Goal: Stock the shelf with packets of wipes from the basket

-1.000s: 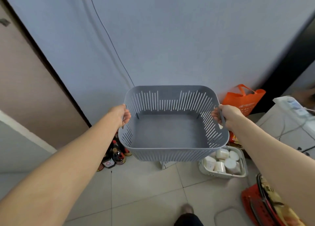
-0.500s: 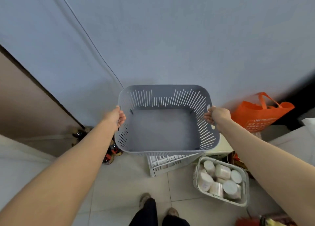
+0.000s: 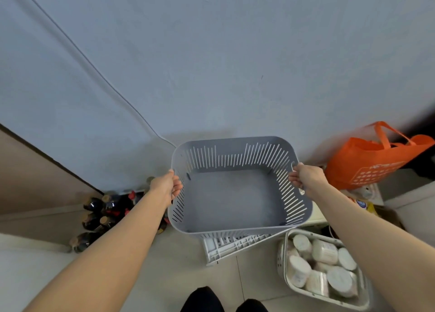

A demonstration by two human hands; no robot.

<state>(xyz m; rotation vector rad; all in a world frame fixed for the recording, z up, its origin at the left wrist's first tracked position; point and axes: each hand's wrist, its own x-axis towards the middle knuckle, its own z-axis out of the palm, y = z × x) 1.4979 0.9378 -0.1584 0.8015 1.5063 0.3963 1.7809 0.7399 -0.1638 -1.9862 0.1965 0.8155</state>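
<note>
The left hand [image 3: 166, 185] and right hand [image 3: 306, 178] are gripping the empty bin [image 3: 230, 198] by its sides; the wipes [image 3: 322, 250] are lying in the basket [image 3: 282, 262] below-right of the bin, nearer the right hand.

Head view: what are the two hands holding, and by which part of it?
Both hold the grey slatted bin by its top rim: the left hand grips the left side, the right hand the right side.
</note>
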